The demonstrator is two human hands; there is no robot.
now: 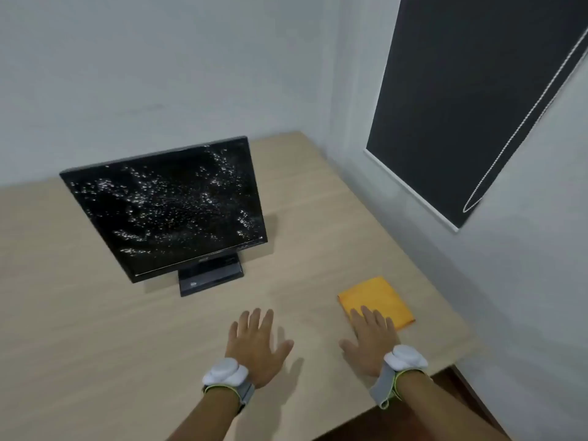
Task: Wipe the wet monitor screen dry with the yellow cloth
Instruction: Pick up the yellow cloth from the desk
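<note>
A black monitor (165,208) stands on its base at the middle left of the table, its dark screen speckled all over with water droplets. A folded yellow cloth (375,296) lies flat on the table to the right of the monitor. My right hand (372,338) is spread flat, palm down, with its fingertips over the cloth's near edge. My left hand (254,342) lies palm down with fingers apart on the bare table, in front of the monitor's base and holding nothing.
The light wooden table (95,345) reaches the grey walls at the back and right. A dark roller blind (461,90) with a bead chain (521,122) hangs on the right wall. The table's front right corner is near my right wrist.
</note>
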